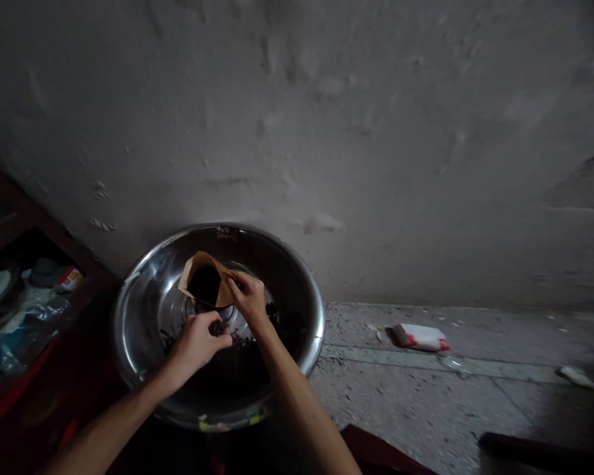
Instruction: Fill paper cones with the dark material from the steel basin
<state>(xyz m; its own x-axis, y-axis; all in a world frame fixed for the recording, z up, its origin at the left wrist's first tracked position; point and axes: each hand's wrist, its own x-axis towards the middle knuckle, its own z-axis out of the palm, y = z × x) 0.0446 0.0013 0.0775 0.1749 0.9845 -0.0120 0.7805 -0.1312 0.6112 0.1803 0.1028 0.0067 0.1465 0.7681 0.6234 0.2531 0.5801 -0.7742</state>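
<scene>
A brown paper bag [226, 292] stands mouth up in a wide steel basin [318, 310], its inside dark. With thumb and fingers closed, my right hand [249, 295] pinches the bag's right edge. My left hand [198, 340] is just below the bag, fingers curled round a clump of dark crumbly material [218, 328]. More of this dark loose material [245, 369] lies in the near part of the basin, mostly in shadow. Whether it is tea leaves, soil or something else, I cannot tell.
A grey, worn wall [376, 165] rises right behind the basin. On the speckled floor [400, 402] lie a white and red packet [420, 337], a small pale object [577, 377] and dark crumbs. To the left are a clear plastic bag [34, 323] and other goods. A dark bar-like object [529, 452] shows at lower right.
</scene>
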